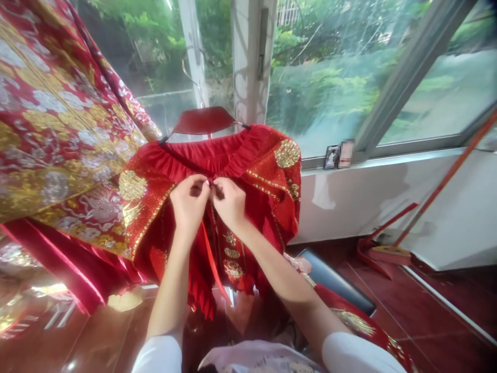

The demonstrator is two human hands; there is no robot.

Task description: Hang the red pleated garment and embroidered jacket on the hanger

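A red garment (256, 171) with gold sequin trim hangs on a dark red hanger (204, 120) in front of the window. My left hand (189, 201) and my right hand (230, 199) meet at the garment's front, just below the gathered neckline. Both are closed in a pinch on a thin red ribbon tie (213, 259), whose loose end hangs down between my forearms. The exact spot under the fingertips is hidden.
A red and gold brocade cloth (54, 129) hangs at the left. A red broom and dustpan (392, 248) lean on the white wall under the window sill (388, 160). A dark cushion (334, 282) and more red fabric (361, 324) lie on the glossy red floor.
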